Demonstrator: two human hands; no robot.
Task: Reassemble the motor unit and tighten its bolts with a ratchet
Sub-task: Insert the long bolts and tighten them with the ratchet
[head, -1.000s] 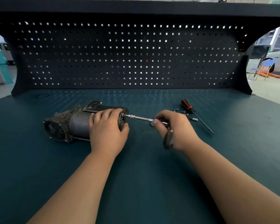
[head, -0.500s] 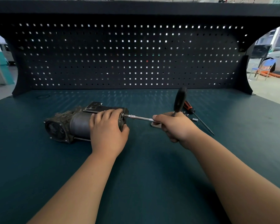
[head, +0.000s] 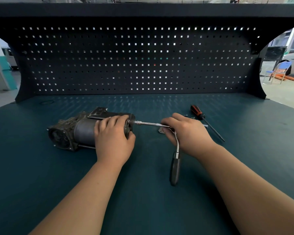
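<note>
Motor unit (head: 75, 131) lay centre-left on the desk (head: 58, 184), left grip (head: 114, 141) clamped over its right end. Right grip (head: 187, 133) held the ratchet (head: 175, 165) at its head. The handle had swung from upright down toward lower frame, likely another tightening stroke.

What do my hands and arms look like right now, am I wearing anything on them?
The left hand and right hand are bare: no gloves, and no rings, watch or bands show. Both forearms are uncovered to the picture's edge, with no sleeves in view.
</note>
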